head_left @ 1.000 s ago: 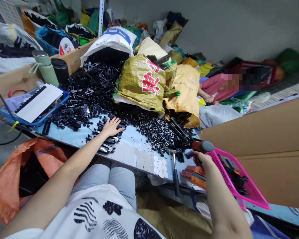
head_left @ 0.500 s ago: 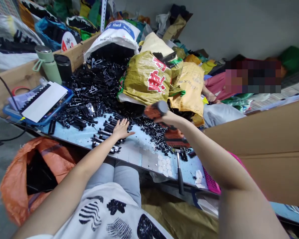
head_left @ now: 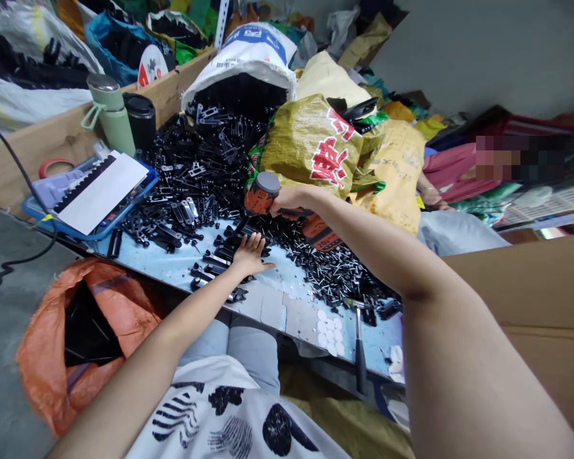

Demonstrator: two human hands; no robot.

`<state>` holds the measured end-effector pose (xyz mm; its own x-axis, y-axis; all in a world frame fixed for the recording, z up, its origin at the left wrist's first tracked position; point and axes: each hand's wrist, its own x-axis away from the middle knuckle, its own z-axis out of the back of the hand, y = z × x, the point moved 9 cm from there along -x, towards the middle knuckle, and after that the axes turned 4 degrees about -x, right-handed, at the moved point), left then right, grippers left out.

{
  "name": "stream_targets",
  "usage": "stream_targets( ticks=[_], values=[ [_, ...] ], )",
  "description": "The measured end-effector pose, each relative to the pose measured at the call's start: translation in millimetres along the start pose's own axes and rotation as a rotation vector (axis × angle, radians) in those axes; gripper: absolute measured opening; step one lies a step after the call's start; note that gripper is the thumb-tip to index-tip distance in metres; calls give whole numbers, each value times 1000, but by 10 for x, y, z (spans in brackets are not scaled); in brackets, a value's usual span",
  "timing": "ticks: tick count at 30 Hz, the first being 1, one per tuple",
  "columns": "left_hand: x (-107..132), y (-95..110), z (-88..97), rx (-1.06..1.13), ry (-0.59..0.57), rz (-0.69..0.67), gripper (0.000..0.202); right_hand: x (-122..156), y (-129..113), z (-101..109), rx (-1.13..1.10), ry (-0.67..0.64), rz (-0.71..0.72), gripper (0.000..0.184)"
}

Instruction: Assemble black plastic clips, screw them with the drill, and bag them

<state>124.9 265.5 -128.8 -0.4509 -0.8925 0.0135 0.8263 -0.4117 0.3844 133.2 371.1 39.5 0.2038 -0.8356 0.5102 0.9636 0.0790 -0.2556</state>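
Note:
An orange and black cordless drill (head_left: 259, 195) is gripped in my right hand (head_left: 289, 199), with its bit angled down at the far end of a row of black clip-like parts (head_left: 215, 260). Just below the bit, my left hand (head_left: 249, 256) lies palm down on that row, fingers outstretched and thumb apart. Its fingertips touch the parts. A pile of loose screws (head_left: 332, 277) spreads to the right of my left hand, partly behind the drill's battery. Beyond the row, a large heap of similar black parts (head_left: 196, 166) spills from a white sack (head_left: 249, 54).
A blue tray (head_left: 155, 182) with a white card, a green bottle (head_left: 115, 121) and a black cup (head_left: 141, 121) stand left. A hammer (head_left: 360, 350) overhangs the front edge near white discs (head_left: 330, 331). Yellow sacks (head_left: 310, 140) stand behind; another person (head_left: 452, 169) sits at far right.
My right hand has brought the drill left and down to the far end of the row. My left hand stays on the parts. The whole view has shifted slightly.

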Motion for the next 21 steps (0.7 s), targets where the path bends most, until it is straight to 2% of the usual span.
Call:
stream_targets(
  ticks=[4, 7, 11, 16, 18, 21],
  values=[
    [-15, -8, -30, 7, -28, -6, 96, 34, -80, -78, 43, -123, -24, 23],
    [-17, 1, -1, 18, -9, -26, 96, 150, -190, -135, 54, -166, 0, 25],
    [-18, 4, 38, 22, 42, -38, 96, 218, -302, -282, 109, -184, 16, 18],
    [-42, 7, -6, 20, 27, -55, 98, 191, -479, -497, 251, -158, 77, 13],
    [-38, 14, -8, 17, 26, -74, 94, 241, -528, -515, 275, -146, 74, 14],
    [0, 17, 13, 20, 41, -86, 87, 394, -569, -456, 186, -151, 57, 14]
  ],
)
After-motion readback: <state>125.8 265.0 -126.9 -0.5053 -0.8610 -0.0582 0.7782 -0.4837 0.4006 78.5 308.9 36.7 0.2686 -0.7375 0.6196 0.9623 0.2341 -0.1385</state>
